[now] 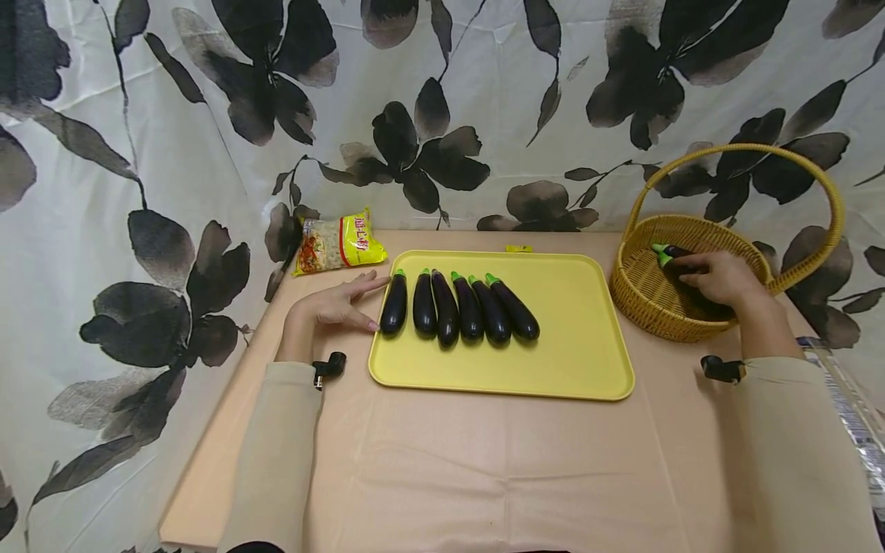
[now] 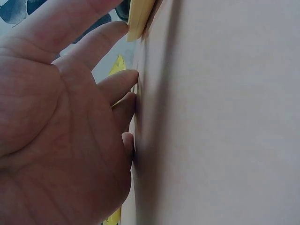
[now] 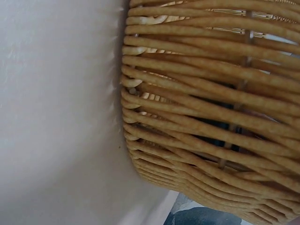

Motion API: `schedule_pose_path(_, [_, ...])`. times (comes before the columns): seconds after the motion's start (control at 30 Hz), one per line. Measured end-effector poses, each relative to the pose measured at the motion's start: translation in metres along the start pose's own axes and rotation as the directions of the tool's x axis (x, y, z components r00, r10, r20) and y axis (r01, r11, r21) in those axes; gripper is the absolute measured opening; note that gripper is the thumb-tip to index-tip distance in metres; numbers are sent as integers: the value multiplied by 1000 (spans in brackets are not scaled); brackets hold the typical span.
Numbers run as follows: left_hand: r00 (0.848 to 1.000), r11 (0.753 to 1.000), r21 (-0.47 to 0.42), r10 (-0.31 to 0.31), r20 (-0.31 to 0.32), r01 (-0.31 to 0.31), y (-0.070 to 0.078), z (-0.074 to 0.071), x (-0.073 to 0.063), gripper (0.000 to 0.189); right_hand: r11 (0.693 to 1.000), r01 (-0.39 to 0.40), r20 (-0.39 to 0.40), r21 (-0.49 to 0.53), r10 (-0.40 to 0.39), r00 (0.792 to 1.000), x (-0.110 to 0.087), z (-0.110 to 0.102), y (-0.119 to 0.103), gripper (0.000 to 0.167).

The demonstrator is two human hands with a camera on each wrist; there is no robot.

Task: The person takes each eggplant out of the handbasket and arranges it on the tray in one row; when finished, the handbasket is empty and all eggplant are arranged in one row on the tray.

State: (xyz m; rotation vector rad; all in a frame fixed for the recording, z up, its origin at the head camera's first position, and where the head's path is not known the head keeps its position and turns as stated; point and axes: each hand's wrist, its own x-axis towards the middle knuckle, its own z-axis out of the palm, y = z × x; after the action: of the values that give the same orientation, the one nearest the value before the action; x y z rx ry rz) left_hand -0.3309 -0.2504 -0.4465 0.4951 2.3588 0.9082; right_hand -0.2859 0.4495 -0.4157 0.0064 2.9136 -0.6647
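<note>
Several dark purple eggplants [image 1: 445, 311] with green stem ends lie side by side on a yellow tray [image 1: 574, 361]. My left hand [image 1: 339, 306] is at the tray's left edge, its fingers spread and fairly straight. In the left wrist view the left palm [image 2: 61, 122] faces the camera and a fingertip meets the tray's side [image 2: 138, 18]. My right hand [image 1: 722, 278] reaches into a wicker basket [image 1: 646, 311] and grips an eggplant [image 1: 672, 252] there, its green stem end pointing left. Basket weave [image 3: 211, 103] hides the right hand in the right wrist view.
A yellow and clear food packet [image 1: 342, 242] lies at the table's back left. A small yellow item [image 1: 518, 249] shows behind the tray. The basket's tall arched handle [image 1: 743, 147] rises above the right hand. Floral cloth [image 1: 408, 153] hangs along the back.
</note>
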Motion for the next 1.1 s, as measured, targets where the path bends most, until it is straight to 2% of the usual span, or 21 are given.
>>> schedule_pose_path(0.2, [1000, 1000, 14, 9, -9, -9, 0, 1, -2, 107, 1000, -25, 56, 13, 24, 998, 1, 1, -3, 46])
schedule_pose_path(0.43, [999, 997, 78, 22, -31, -20, -1, 3, -2, 109, 999, -23, 78, 30, 21, 997, 3, 4, -3, 50])
schedule_pose_path(0.73, [999, 998, 61, 18, -39, -16, -3, 5, -2, 109, 999, -34, 85, 32, 31, 996, 0, 8, -1, 52])
schedule_pose_path(0.9, [999, 998, 50, 30, -31, -28, -5, 6, -2, 108, 998, -14, 26, 61, 13, 1000, -6, 12, -5, 55])
schedule_pose_path(1.0, [999, 999, 41, 33, -34, -32, -6, 7, -2, 107, 995, 14, -58, 101, -9, 998, -11, 16, -13, 55])
schedule_pose_path(1.1, [999, 999, 19, 38, -35, -38, -7, 9, -2, 105, 990, 40, -154, 138, -19, 988, -18, 20, -23, 54])
